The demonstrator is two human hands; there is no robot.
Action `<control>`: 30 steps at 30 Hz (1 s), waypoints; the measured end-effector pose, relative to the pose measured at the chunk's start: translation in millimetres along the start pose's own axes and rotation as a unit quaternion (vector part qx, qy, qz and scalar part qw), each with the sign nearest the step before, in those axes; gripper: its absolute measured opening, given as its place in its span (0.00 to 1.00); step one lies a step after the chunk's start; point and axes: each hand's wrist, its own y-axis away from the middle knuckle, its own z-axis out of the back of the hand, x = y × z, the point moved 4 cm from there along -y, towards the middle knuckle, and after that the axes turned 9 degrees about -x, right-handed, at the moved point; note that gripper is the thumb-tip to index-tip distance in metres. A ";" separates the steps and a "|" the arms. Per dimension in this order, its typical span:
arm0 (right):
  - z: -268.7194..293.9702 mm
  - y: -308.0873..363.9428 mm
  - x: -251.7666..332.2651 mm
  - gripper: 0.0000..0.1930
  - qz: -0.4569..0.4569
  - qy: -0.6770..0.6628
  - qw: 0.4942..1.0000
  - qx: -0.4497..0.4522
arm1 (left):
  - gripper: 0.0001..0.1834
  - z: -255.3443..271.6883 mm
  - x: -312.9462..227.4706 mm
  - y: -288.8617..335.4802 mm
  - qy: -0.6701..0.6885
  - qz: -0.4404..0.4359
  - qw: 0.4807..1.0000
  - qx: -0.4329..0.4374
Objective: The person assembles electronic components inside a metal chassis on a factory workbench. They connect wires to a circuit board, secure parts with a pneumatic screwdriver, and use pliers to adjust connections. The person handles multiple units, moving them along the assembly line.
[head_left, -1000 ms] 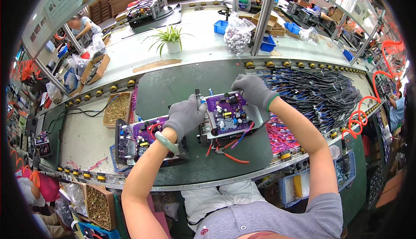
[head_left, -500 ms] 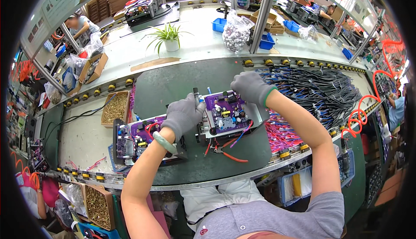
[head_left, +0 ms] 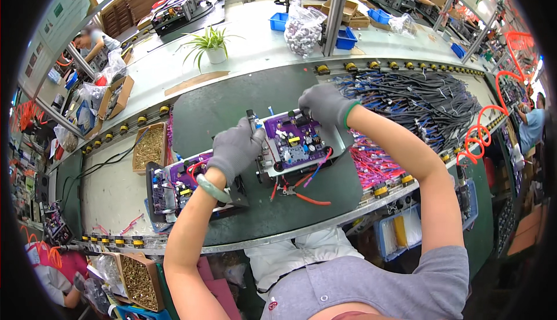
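A metal chassis with a purple circuit board (head_left: pixel 296 141) on top sits on the dark green work mat, in front of me. My left hand (head_left: pixel 237 149), in a grey glove, closes on its left end, by a black upright part. My right hand (head_left: pixel 328 108), also gloved, has its fingers curled at the board's far right corner. What those fingers grip is hidden beneath them. Red-handled pliers (head_left: pixel 310 200) lie just on the near side of the chassis. A second chassis with purple boards (head_left: pixel 177 188) stands to the left, partly behind my left wrist.
Black cable bundles (head_left: pixel 418 105) and pink-red wires (head_left: pixel 377 172) pile up on the right. A box of small brass-coloured parts (head_left: pixel 149 148) stands on the left. A potted plant (head_left: pixel 216 55) and a bag of round parts (head_left: pixel 303 33) are on the far bench. A coiled orange hose (head_left: pixel 473 146) hangs right.
The whole view has shifted a little. Both hands keep about the same places on the chassis. At the lower left, another person's arm has moved.
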 end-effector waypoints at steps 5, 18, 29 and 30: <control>32.1 49.7 10.8 0.19 0.046 -0.140 0.960 -0.237 | 0.25 6.0 5.4 5.7 0.031 0.018 0.994 -0.104; 15.1 128.3 46.7 0.14 0.203 -0.077 0.960 -0.175 | 0.14 -18.7 -105.4 101.2 0.023 -0.078 0.993 -0.090; 19.2 133.5 43.9 0.10 0.218 -0.143 0.955 -0.138 | 0.14 -58.5 -103.6 92.0 0.202 -0.055 0.978 -0.013; 14.6 132.3 46.6 0.10 0.223 -0.125 0.958 -0.128 | 0.14 -64.8 -100.9 95.9 0.237 -0.046 0.970 0.020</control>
